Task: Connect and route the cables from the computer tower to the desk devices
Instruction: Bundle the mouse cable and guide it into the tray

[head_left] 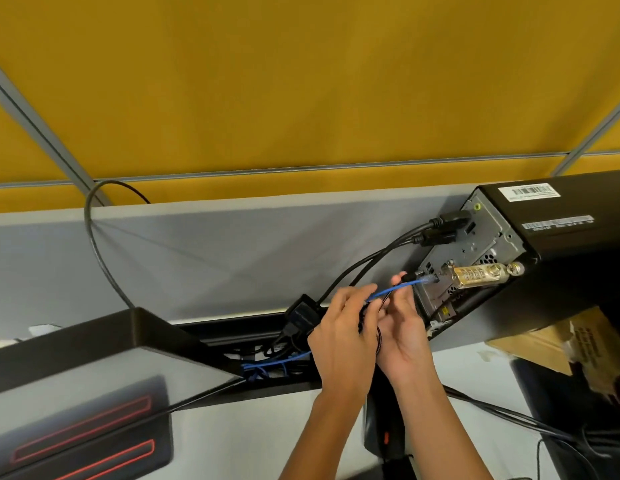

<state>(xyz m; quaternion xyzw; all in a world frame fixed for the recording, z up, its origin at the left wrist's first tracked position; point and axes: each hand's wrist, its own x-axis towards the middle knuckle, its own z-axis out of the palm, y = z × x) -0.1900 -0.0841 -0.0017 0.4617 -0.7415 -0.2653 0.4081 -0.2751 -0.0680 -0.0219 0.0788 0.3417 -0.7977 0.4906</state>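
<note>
A black computer tower (558, 233) lies at the right with its metal rear panel (475, 258) facing me. Two thick black cables (371, 261) are plugged into its upper ports. A blue network cable (388, 292) reaches a port low on the panel, its clear plug (428, 279) at the socket. My right hand (402, 334) pinches a thin black cable's plug (407, 278) just left of that socket. My left hand (346, 337) grips the blue cable and a thin black cable below it.
A gold combination lock (478, 274) hangs off the rear panel. A black adapter box (301, 311) and a cable tray (267, 362) with blue and black cables sit behind the desk. A monitor (76, 382) fills the lower left. A cardboard box (558, 341) lies at right; yellow partition behind.
</note>
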